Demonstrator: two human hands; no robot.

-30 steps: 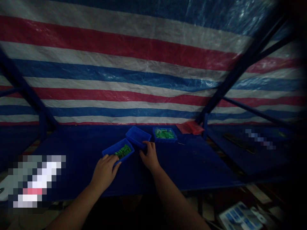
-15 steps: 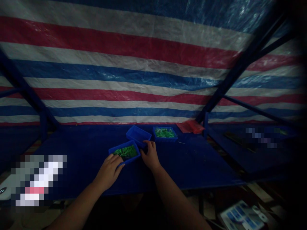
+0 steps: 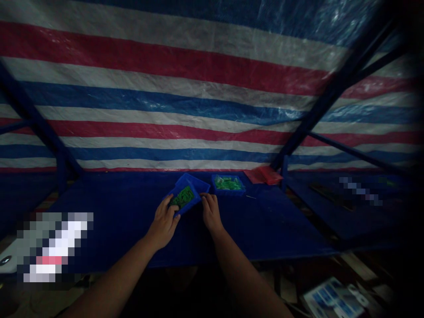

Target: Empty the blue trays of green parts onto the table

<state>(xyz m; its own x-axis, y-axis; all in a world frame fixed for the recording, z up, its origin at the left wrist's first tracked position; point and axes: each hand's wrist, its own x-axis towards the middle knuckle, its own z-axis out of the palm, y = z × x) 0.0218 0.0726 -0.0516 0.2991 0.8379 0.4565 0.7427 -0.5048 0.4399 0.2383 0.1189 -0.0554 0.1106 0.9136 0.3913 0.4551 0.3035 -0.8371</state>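
Observation:
A blue plastic bin [image 3: 189, 208] of small green pieces [image 3: 183, 197] is tilted, its far right end raised over a second blue bin [image 3: 202, 185] behind it. My left hand [image 3: 163, 223] grips the near left end of the tilted bin, with the thumb on the outside and the fingers over the rim. At the near right corner of the second bin, my right hand [image 3: 211, 211] has its fingers curled on the edge. No pieces show in the visible part of that second bin.
To the right stands another blue bin [image 3: 228, 191] with a clear bag of green pieces [image 3: 228, 182]. Red plastic bags [image 3: 266, 175] lie at the back of the blue table [image 3: 265, 229], near a thin stick [image 3: 251, 197]. A striped tarp [image 3: 185, 106] hangs behind, between blue frame posts.
My left hand has lifted and turned the bin of green pieces, moving it right and away from me over the second bin. My right hand has shifted slightly at the second bin's corner.

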